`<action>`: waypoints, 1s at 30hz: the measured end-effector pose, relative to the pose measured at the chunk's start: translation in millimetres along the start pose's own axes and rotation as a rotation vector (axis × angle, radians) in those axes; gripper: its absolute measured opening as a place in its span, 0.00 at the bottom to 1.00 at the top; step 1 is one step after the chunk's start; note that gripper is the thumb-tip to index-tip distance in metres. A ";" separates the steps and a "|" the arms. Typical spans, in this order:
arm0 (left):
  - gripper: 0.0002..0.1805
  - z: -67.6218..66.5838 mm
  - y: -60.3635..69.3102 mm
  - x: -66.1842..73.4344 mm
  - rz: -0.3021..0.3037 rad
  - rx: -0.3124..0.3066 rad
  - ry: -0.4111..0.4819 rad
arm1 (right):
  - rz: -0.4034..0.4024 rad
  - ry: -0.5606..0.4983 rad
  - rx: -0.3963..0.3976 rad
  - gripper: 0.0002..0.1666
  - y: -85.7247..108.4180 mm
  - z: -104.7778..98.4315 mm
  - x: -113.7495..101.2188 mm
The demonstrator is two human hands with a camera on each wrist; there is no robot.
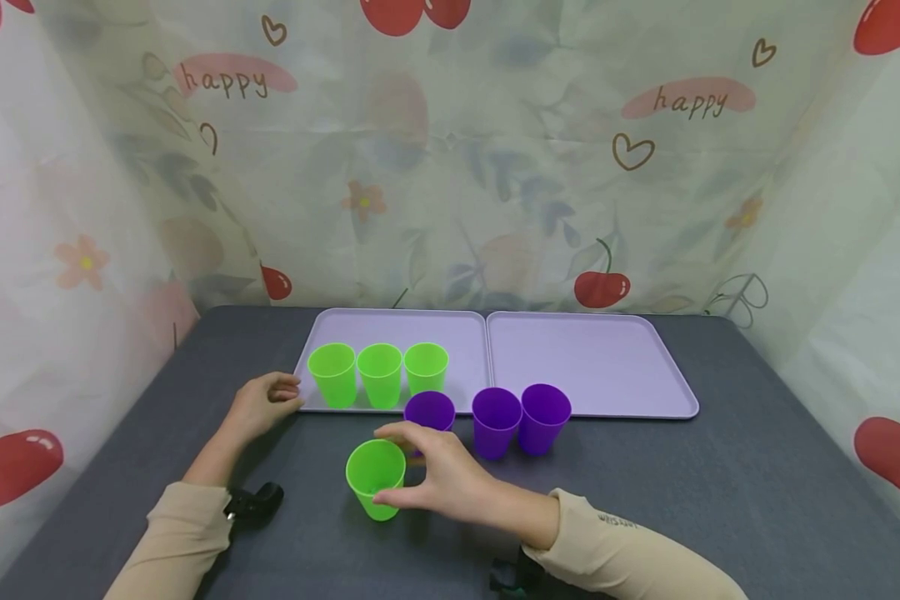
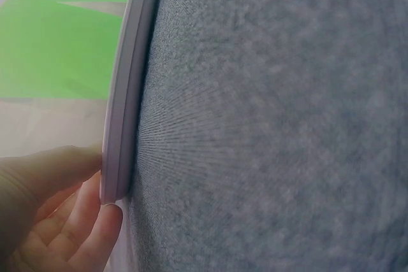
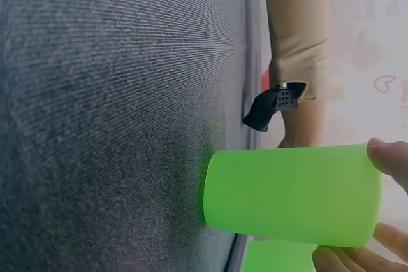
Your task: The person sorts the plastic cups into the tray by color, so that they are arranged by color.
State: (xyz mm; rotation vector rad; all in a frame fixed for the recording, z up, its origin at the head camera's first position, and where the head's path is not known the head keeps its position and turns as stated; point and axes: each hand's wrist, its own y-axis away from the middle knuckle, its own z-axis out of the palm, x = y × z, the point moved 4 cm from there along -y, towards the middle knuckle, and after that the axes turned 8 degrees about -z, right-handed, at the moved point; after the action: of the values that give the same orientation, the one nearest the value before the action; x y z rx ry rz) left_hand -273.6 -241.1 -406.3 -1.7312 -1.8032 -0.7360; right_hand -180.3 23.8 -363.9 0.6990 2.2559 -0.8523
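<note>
In the head view my right hand [image 1: 453,477] holds a green cup [image 1: 366,477] near its rim, thumb on the near side and fingers on the far side. The right wrist view shows this upright cup [image 3: 290,195] with its base at the dark cloth. My left hand [image 1: 262,408] grips the front left corner of the left lilac tray [image 1: 467,354]; in the left wrist view the thumb and fingers meet at the tray rim [image 2: 124,93]. Three green cups [image 1: 380,379] stand in a row on that tray.
Three purple cups stand in front of the trays: one [image 1: 429,408] partly behind my right hand, two others [image 1: 497,425] [image 1: 544,421] further right. A second lilac tray [image 1: 592,367] adjoins the first. Dark cloth [image 1: 645,475] covers the table; a printed curtain [image 1: 450,167] surrounds it.
</note>
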 end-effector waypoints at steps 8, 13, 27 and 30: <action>0.19 -0.1 -0.9 -0.5 -0.003 -0.002 -0.001 | -0.004 -0.001 0.003 0.36 -0.7 -8.6 -7.4; 0.19 -0.3 -0.8 -0.4 0.000 0.001 -0.002 | -0.027 -0.008 0.025 0.36 0.2 -18.6 -15.6; 0.19 -0.3 -1.3 -1.3 0.000 0.007 0.000 | -0.078 -0.030 0.069 0.36 0.1 -54.3 -36.4; 0.19 -0.1 -1.3 -1.5 -0.002 0.007 -0.001 | -0.066 -0.023 0.082 0.36 0.5 -61.2 -37.8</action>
State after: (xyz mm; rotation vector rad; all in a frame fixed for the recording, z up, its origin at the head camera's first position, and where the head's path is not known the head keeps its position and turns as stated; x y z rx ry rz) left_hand -274.9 -242.3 -407.3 -1.7264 -1.8063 -0.7292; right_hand -176.7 58.5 -301.0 0.6515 2.2452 -0.9843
